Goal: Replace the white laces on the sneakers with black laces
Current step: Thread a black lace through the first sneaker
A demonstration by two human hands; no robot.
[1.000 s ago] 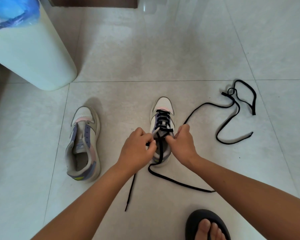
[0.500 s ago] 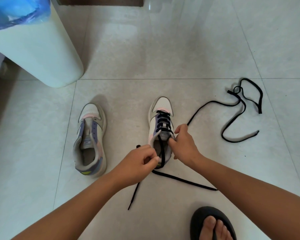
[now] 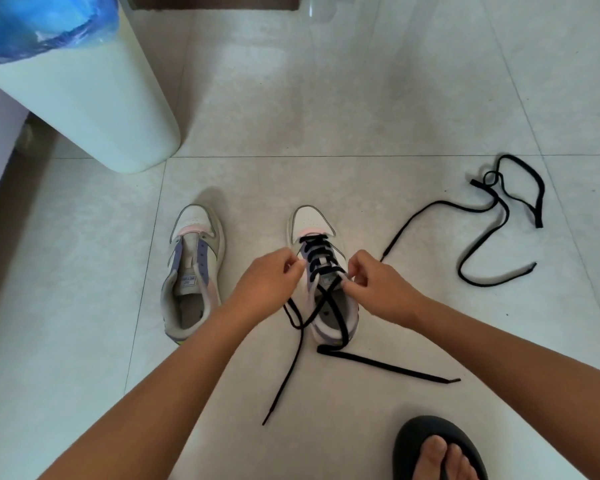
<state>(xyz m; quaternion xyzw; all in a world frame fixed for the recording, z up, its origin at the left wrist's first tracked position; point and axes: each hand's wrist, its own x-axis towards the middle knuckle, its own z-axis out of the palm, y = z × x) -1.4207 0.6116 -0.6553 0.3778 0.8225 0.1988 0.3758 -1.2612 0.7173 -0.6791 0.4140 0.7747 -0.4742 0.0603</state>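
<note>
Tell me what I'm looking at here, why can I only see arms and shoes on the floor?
The camera sits on a person's head and looks down, so you see only their two bare arms and one foot in a dark rubber sandal. They are crouched over a pale tiled floor.

In the middle stands a white sneaker with purple sides, partly threaded with a flat black lace. The left hand and the right hand each grip the shoe near its top eyelets, pinching at the lace. Its two loose ends trail towards the person.

Left of it stands the matching white sneaker with no lace. A second, loose black lace lies curled on the right. A tall white bin with a blue bag stands at the back left.
</note>
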